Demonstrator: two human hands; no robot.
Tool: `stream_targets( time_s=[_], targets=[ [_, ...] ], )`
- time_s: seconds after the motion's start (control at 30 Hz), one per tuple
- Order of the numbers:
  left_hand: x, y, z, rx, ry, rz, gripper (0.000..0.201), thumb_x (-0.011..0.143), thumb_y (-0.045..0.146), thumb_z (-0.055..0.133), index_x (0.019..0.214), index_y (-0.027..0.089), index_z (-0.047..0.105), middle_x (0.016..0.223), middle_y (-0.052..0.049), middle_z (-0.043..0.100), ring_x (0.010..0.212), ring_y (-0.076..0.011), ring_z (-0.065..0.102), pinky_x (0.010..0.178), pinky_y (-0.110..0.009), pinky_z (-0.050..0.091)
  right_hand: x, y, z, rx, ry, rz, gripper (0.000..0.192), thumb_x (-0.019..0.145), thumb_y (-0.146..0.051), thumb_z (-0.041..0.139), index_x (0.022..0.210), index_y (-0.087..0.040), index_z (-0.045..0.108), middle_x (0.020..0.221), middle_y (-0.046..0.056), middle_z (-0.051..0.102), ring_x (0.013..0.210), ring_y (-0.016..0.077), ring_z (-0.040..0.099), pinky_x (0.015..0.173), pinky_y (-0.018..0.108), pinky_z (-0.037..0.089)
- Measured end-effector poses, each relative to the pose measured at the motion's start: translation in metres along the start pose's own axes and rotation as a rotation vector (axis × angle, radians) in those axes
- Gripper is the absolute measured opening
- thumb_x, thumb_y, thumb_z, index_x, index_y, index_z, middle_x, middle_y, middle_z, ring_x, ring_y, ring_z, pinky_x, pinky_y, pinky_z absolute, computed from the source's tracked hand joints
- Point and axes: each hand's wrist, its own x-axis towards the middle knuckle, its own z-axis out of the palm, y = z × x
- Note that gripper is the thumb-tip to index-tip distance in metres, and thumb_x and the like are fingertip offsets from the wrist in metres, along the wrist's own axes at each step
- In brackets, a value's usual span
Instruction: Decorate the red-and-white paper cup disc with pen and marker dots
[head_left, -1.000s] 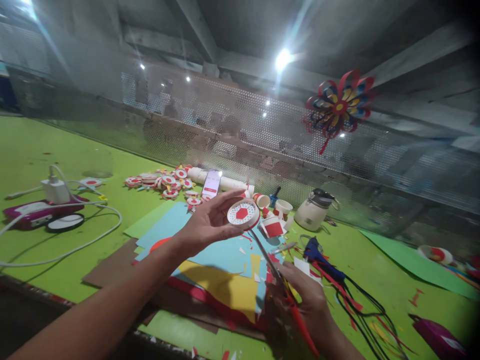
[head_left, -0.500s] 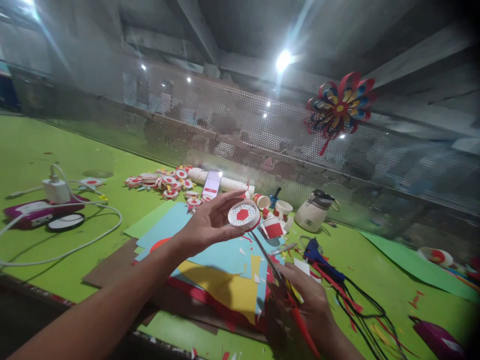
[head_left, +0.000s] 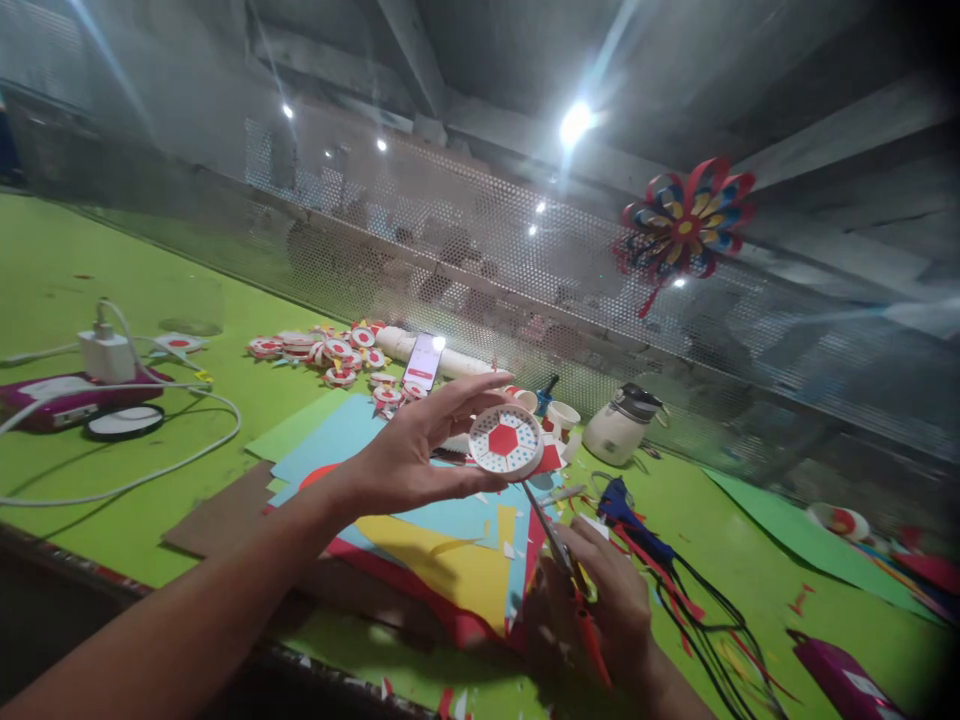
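Observation:
My left hand (head_left: 420,440) grips a round white paper piece (head_left: 504,442) by its edge, thumb below and fingers above. The piece looks like a cut cup bottom, with a red hexagon at its centre and blue dots around it. Wrapped round the handles of orange-handled scissors (head_left: 551,540) is my right hand (head_left: 611,600). The blades point up and left, their tips close under the rim of the round piece; whether they touch it I cannot tell. Beneath both hands lie coloured paper sheets, blue (head_left: 330,440) and yellow (head_left: 450,565), with small scraps.
Several similar red-and-white discs (head_left: 337,350) are heaped behind, beside a phone (head_left: 424,362) and a white tube (head_left: 472,365). A jar (head_left: 624,425) and dark cords (head_left: 697,590) lie right; a charger (head_left: 106,355) with white cable is left. A paper flower (head_left: 686,225) hangs above.
The round piece has shifted slightly right in the view and turned its face more toward me. The scissors' tips remain close beneath it, and the view has tilted a little.

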Motion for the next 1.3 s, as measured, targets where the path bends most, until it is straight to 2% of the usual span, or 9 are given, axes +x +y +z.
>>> stream_targets(
  time_s=[0.17, 0.37, 0.57, 0.67, 0.9, 1.1, 1.3],
  targets=[
    [0.001, -0.006, 0.000, -0.078, 0.019, -0.075, 0.077, 0.077, 0.021, 0.087, 0.147, 0.029, 0.056, 0.143, -0.010, 0.064, 0.134, -0.0250, 0.061, 0.111, -0.031, 0.052, 0.006, -0.005, -0.002, 0.001, -0.042, -0.013, 0.038, 0.089, -0.016, 0.060, 0.127, -0.019, 0.061, 0.096, 0.010, 0.072, 0.079, 0.0248, 0.068, 0.064, 0.033, 0.056],
    [0.003, -0.015, 0.000, -0.165, 0.052, -0.152, 0.074, 0.075, 0.020, 0.089, 0.142, 0.027, 0.060, 0.141, -0.011, 0.065, 0.137, -0.0273, 0.058, 0.113, -0.034, 0.051, 0.017, -0.013, -0.004, 0.030, -0.041, 0.019, 0.037, 0.087, -0.012, 0.060, 0.124, -0.019, 0.062, 0.081, 0.005, 0.066, 0.066, 0.0205, 0.064, 0.055, 0.028, 0.052],
    [0.005, -0.022, 0.000, -0.230, 0.076, -0.216, 0.071, 0.075, 0.023, 0.089, 0.140, 0.024, 0.061, 0.139, -0.014, 0.067, 0.135, -0.0321, 0.059, 0.108, -0.040, 0.055, 0.020, -0.013, -0.005, 0.037, -0.053, 0.020, 0.039, 0.086, -0.010, 0.062, 0.124, -0.018, 0.063, 0.084, 0.007, 0.069, 0.068, 0.0202, 0.065, 0.057, 0.028, 0.053],
    [0.005, -0.024, 0.001, -0.237, 0.079, -0.224, 0.073, 0.074, 0.026, 0.089, 0.141, 0.023, 0.061, 0.140, -0.015, 0.066, 0.132, -0.0342, 0.061, 0.105, -0.042, 0.056, 0.019, -0.012, -0.005, 0.066, -0.065, 0.034, 0.038, 0.086, -0.009, 0.062, 0.124, -0.018, 0.063, 0.085, 0.007, 0.069, 0.069, 0.0202, 0.066, 0.058, 0.028, 0.054],
    [0.006, -0.023, 0.002, -0.222, 0.080, -0.225, 0.073, 0.075, 0.026, 0.089, 0.142, 0.024, 0.059, 0.141, -0.015, 0.066, 0.131, -0.0329, 0.062, 0.107, -0.043, 0.056, 0.021, -0.012, -0.006, 0.060, -0.069, 0.033, 0.039, 0.086, -0.008, 0.059, 0.124, -0.020, 0.063, 0.082, 0.005, 0.070, 0.069, 0.0201, 0.068, 0.057, 0.027, 0.055],
    [0.003, -0.020, 0.000, -0.185, 0.105, -0.251, 0.080, 0.073, 0.025, 0.091, 0.145, 0.023, 0.056, 0.143, -0.016, 0.063, 0.140, -0.0333, 0.054, 0.115, -0.044, 0.050, 0.013, -0.008, -0.004, 0.057, -0.070, 0.052, 0.044, 0.086, -0.009, 0.061, 0.128, -0.019, 0.063, 0.088, 0.007, 0.069, 0.071, 0.0205, 0.067, 0.059, 0.028, 0.055],
    [0.003, -0.019, 0.001, -0.178, 0.103, -0.221, 0.078, 0.073, 0.024, 0.090, 0.144, 0.023, 0.058, 0.141, -0.014, 0.064, 0.142, -0.0330, 0.052, 0.120, -0.047, 0.044, 0.008, -0.005, -0.004, 0.029, -0.079, 0.040, 0.046, 0.084, -0.010, 0.062, 0.130, -0.019, 0.063, 0.093, 0.008, 0.070, 0.076, 0.0219, 0.066, 0.063, 0.030, 0.056]
  ],
)
